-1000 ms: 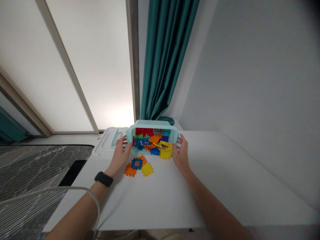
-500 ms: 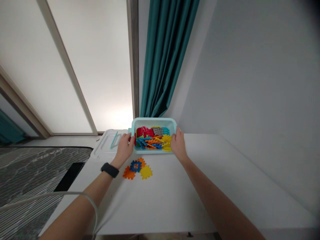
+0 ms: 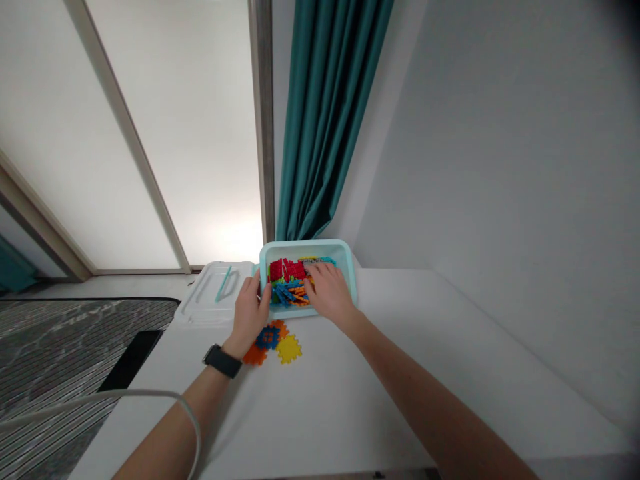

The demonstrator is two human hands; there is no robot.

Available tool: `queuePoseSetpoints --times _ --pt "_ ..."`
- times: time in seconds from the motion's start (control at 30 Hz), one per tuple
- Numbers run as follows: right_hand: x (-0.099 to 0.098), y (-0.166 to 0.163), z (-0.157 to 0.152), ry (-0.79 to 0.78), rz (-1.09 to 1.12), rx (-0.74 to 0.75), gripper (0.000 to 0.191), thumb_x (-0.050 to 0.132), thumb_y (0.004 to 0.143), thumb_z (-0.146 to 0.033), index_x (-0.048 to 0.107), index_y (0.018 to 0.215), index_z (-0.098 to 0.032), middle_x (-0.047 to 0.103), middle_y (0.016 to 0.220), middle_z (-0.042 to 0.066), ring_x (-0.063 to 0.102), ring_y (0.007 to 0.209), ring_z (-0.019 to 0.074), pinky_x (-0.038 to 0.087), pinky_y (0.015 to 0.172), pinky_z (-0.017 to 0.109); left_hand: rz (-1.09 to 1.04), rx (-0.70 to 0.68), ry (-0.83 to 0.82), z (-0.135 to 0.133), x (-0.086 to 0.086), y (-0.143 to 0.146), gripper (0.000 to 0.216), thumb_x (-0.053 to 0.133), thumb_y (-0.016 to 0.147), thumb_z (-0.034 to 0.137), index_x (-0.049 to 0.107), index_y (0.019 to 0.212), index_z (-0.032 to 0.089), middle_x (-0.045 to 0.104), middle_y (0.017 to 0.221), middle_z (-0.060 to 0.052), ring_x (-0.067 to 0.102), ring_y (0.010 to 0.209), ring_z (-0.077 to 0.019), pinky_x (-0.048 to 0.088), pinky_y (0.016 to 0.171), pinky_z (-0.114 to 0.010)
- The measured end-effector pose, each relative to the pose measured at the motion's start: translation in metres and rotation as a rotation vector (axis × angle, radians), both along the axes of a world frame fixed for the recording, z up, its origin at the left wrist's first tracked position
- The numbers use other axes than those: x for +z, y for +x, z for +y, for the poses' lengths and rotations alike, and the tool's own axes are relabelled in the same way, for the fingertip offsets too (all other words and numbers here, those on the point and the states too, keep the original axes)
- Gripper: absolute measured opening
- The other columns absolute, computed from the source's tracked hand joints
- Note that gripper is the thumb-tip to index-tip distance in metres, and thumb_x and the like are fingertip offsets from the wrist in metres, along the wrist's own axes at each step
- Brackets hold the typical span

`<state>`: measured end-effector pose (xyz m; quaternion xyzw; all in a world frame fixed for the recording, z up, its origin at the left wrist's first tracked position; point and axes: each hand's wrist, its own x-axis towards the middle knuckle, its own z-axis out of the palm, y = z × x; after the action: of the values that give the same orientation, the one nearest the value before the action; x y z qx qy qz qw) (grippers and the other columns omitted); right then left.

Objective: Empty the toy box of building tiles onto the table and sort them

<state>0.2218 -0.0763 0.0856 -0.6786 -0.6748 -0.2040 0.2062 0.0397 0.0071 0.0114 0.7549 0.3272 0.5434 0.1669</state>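
Observation:
A pale turquoise plastic bin (image 3: 305,245) stands on the white table, full of colourful interlocking building pieces (image 3: 287,269): red ones at the back, blue and orange ones in front. My left hand (image 3: 250,313) grips the bin's left wall, thumb inside and fingers outside. Over the right part of the bin lies my right hand (image 3: 330,293), its fingers stretched out on the pieces and covering the yellow ones. In front of the bin, notched flat pieces lie on the table: a blue one (image 3: 269,337), a yellow one (image 3: 289,349) and orange ones (image 3: 255,355), partly behind my left wrist.
The clear lid (image 3: 203,297) with a turquoise handle lies left of the bin. A black flat object (image 3: 131,360) is at the table's left edge. A pale cable (image 3: 150,393) crosses my left forearm. A teal curtain (image 3: 333,120) hangs behind, beside a grey wall.
My right hand has let go of the bin's right wall and moved left and inward onto the pieces. My left hand stays at the left wall. The view has shifted slightly.

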Motion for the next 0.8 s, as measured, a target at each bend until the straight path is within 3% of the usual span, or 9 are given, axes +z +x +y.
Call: queuePoseSetpoints --times 0.07,0.2,0.37,0.57,0.8 --pt "0.007 -0.013 0.017 -0.090 -0.025 -0.024 0.041 0.041 0.097 -0.033 0.057 0.131 -0.019 0.060 0.129 0.015 0.048 0.124 0.0332 0.038 0.105 0.050 -0.016 0.008 0.017 -0.002 -0.005 0.002 0.036 0.040 0.101 0.037 0.053 0.129 0.020 0.054 0.082 -0.003 0.054 0.073 -0.0199 0.047 0.066 -0.034" --pt "0.014 -0.038 0.049 -0.211 -0.023 -0.108 0.058 0.050 0.092 -0.056 0.051 0.138 -0.021 0.052 0.140 0.018 0.041 0.131 0.0399 0.037 0.102 0.063 -0.045 0.013 0.044 -0.005 -0.012 0.005 0.041 0.040 0.101 0.041 0.051 0.134 0.020 0.056 0.083 -0.004 0.054 0.075 -0.0210 0.048 0.067 -0.035" --pt "0.012 -0.056 0.060 -0.296 -0.053 -0.117 0.047 0.059 0.087 -0.040 0.053 0.130 -0.022 0.057 0.135 0.017 0.042 0.128 0.0392 0.045 0.093 0.061 -0.059 0.040 0.021 -0.004 -0.012 0.006 0.044 0.039 0.102 0.040 0.049 0.138 0.017 0.059 0.085 -0.006 0.056 0.077 -0.0221 0.049 0.070 -0.037" --pt "0.019 -0.036 0.062 -0.265 -0.021 -0.183 0.039 0.058 0.086 -0.035 0.056 0.121 -0.018 0.063 0.121 0.020 0.047 0.123 0.0412 0.047 0.089 0.057 -0.045 0.058 0.035 -0.002 -0.012 0.007 0.042 0.038 0.102 0.036 0.048 0.139 0.018 0.062 0.090 -0.008 0.059 0.084 -0.0233 0.051 0.077 -0.040" --pt "0.019 -0.013 0.053 -0.238 -0.050 0.033 0.025 0.056 0.084 -0.022 0.057 0.108 -0.017 0.062 0.115 0.011 0.055 0.109 0.0261 0.045 0.098 0.040 -0.089 0.047 0.017 -0.001 -0.012 0.012 0.039 0.039 0.102 0.035 0.052 0.134 0.018 0.065 0.096 -0.010 0.061 0.091 -0.0253 0.051 0.080 -0.041"
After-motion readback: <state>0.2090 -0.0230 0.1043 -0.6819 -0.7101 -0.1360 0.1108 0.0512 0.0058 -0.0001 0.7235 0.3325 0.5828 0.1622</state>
